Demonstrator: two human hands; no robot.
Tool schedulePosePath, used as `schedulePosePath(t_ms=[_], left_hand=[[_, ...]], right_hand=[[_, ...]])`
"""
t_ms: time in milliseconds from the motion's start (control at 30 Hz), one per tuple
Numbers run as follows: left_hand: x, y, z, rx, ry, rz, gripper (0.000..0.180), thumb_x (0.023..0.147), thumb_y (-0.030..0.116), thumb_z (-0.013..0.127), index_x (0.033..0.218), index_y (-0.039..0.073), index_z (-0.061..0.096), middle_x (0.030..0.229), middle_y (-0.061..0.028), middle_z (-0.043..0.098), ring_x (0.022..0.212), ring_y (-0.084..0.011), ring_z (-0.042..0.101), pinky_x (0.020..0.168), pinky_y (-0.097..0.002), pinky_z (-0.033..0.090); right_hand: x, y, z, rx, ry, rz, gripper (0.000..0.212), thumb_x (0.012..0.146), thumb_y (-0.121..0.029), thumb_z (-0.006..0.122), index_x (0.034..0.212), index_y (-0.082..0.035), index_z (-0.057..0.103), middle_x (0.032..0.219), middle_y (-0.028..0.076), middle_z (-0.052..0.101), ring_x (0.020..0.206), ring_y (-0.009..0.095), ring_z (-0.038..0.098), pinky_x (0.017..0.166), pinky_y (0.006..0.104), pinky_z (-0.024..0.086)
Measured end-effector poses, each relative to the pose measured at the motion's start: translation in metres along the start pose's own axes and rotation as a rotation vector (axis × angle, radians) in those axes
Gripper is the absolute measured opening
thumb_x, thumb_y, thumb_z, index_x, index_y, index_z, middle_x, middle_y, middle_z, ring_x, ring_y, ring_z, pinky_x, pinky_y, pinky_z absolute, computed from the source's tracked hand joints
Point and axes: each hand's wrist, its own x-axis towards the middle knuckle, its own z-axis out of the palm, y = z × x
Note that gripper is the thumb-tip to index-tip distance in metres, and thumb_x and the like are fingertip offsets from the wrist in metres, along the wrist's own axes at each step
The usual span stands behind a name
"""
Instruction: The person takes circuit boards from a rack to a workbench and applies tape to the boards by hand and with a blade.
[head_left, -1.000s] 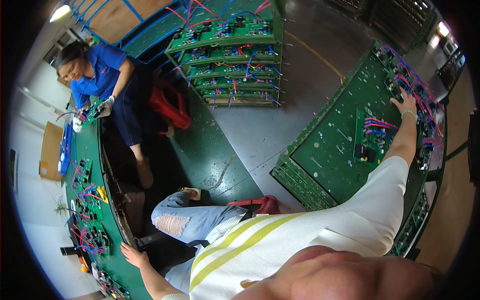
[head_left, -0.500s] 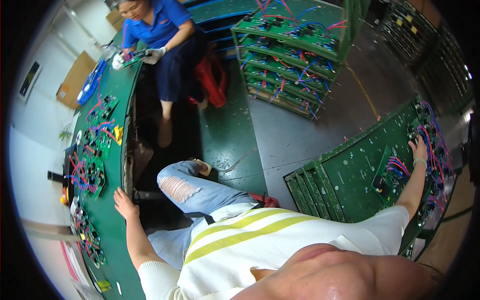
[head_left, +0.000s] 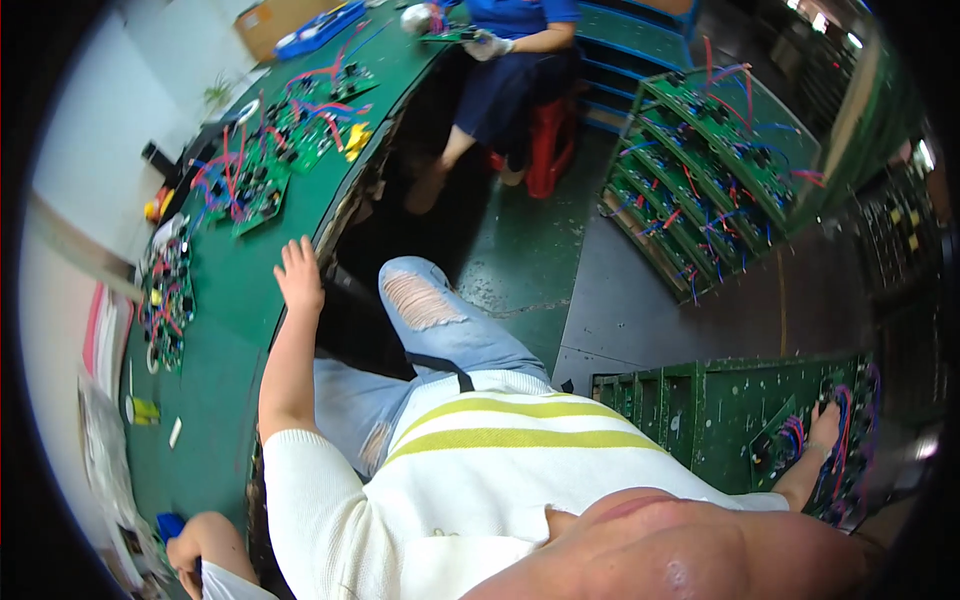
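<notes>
My left hand is open at the near edge of the long green table, fingers stretched out and holding nothing. The closest green circuit board, with black parts and red and purple wires, lies beyond its fingertips. Far to the right, my right hand reaches among wired boards along the outer side of a green rack. Its fingers show small and partly, and look apart; nothing held is visible. Beside it a loose board with red and blue wires lies on the rack's top.
A co-worker's gloved hand holds a board at the table's far end. A bare arm of another person enters at lower left. A red stool and a tiered rack of boards stand ahead. A yellow item lies on the table.
The view has swung left, so the scene sits further right. My left hand has lifted or shifted slightly along the table edge. My right hand stays by the same boards. Another person's arm now shows.
</notes>
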Motion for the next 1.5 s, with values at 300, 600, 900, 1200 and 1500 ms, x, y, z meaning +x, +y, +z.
schedulePosePath(t_ms=[300, 600, 900, 1200, 1500], left_hand=[[-0.001, -0.006, 0.024, 0.038, 0.157, 0.041, 0.061, 0.083, 0.011, 0.062, 0.139, 0.009, 0.038, 0.139, -0.014, 0.045, 0.13, -0.0305, 0.042, 0.098, -0.0551, 0.04], [-0.002, -0.005, 0.03, 0.082, 0.213, 0.04, 0.051, 0.089, 0.018, 0.052, 0.138, 0.009, 0.042, 0.139, -0.016, 0.047, 0.13, -0.0328, 0.043, 0.098, -0.0593, 0.038], [-0.015, -0.019, 0.004, -0.768, 0.281, 0.101, 0.077, 0.07, 0.026, 0.077, 0.135, 0.004, 0.043, 0.134, -0.0188, 0.046, 0.131, -0.0339, 0.04, 0.107, -0.0509, 0.031], [-0.105, -0.123, -0.055, -2.485, 0.167, -0.431, 0.059, 0.1, 0.048, 0.034, 0.13, -0.001, 0.046, 0.123, -0.0209, 0.057, 0.105, -0.0335, 0.061, 0.094, -0.0469, 0.048], [-0.172, -0.172, -0.031, -2.571, 0.325, -0.793, 0.061, 0.096, 0.043, 0.052, 0.137, 0.001, 0.038, 0.12, -0.0128, 0.056, 0.106, -0.0202, 0.059, 0.088, -0.0412, 0.05]], right_hand=[[0.035, 0.029, -0.084, -0.044, 0.262, 0.032, 0.049, 0.095, -0.04, 0.054, 0.114, 0.005, 0.056, 0.11, 0.025, 0.059, 0.102, 0.04, 0.058, 0.085, 0.0437, 0.048], [0.083, -0.107, -0.262, 0.158, 0.489, -0.194, 0.046, 0.096, -0.032, 0.056, 0.125, 0.003, 0.051, 0.119, 0.019, 0.058, 0.111, 0.036, 0.056, 0.088, 0.0393, 0.048], [0.097, -0.398, -0.424, 0.756, 0.664, -0.975, 0.047, 0.086, -0.025, 0.069, 0.121, 0.003, 0.054, 0.113, 0.024, 0.059, 0.102, 0.042, 0.059, 0.085, 0.0425, 0.049], [-0.071, -0.724, -0.6, 1.201, 0.576, -2.175, 0.059, 0.05, -0.021, 0.086, 0.1, -0.005, 0.059, 0.084, 0.009, 0.058, 0.069, 0.026, 0.06, 0.061, 0.0354, 0.049], [-0.269, -0.871, -0.584, 0.937, 0.735, -2.816, 0.053, 0.069, -0.047, 0.072, 0.097, -0.007, 0.054, 0.084, 0.003, 0.052, 0.078, 0.018, 0.057, 0.058, 0.032, 0.047]])
